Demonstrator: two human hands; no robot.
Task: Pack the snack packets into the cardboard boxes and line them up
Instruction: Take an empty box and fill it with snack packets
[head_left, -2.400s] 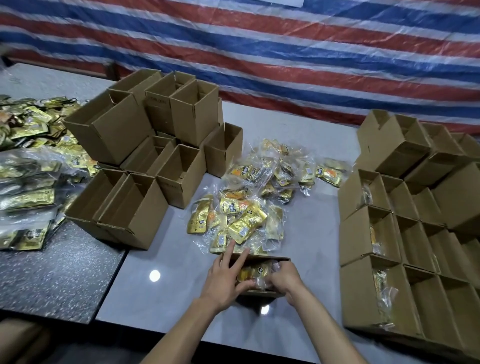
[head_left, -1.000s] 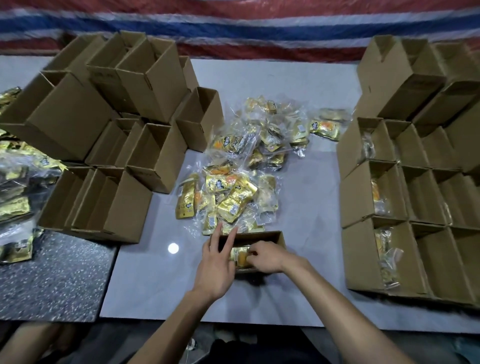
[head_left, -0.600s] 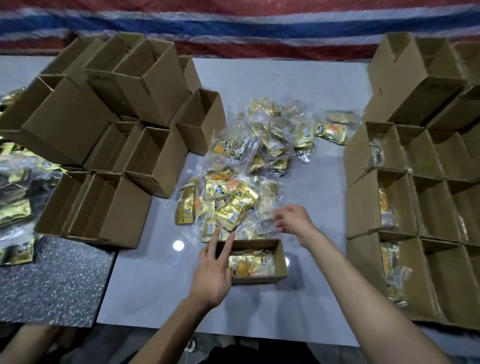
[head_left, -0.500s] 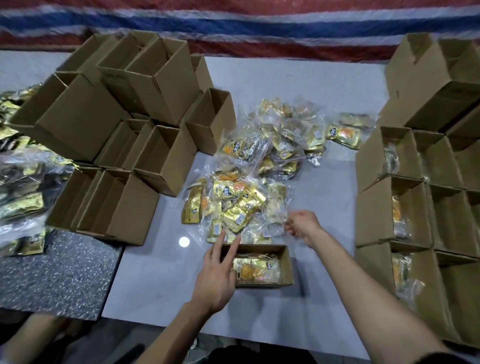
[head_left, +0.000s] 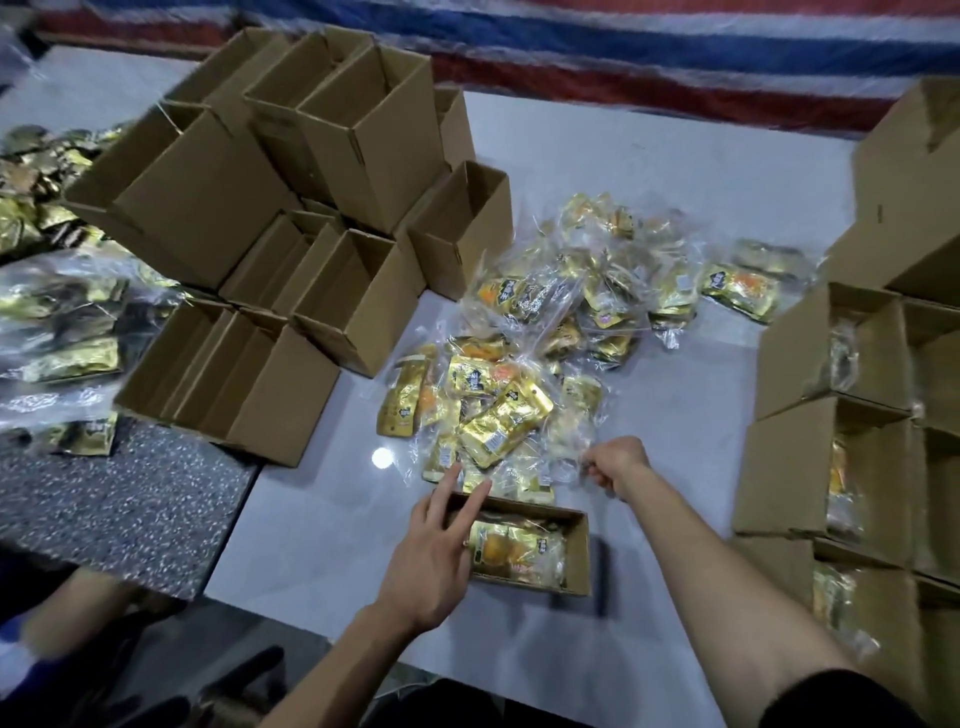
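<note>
R hand has left the small box & gone out to the near-right edge of the pile of packets. Its fingers are curled and pinch the clear wrap of an edge packet, tho blur hides how much wrap it has. L hand hasn't shifted: it lies on the box's left end, fingers straight & spread, two tips past the rim's far-left corner. Hands are apart, w/ the box's open top between them.

Small box sits near the table's front edge, abt midway along the white table, opening up, w/ one gold-&-orange boxed packet lying flat inside. Pile starts just behind the box & spreads toward the table's centre.

Empty boxes are stacked along the table's left edge, tilted, openings showing. Filled boxes stand in rows at the right edge, several w/ a packet visible inside. Dark speckled table butts against the left side & carries bagged packets. Striped tarp hangs behind the far edge.
</note>
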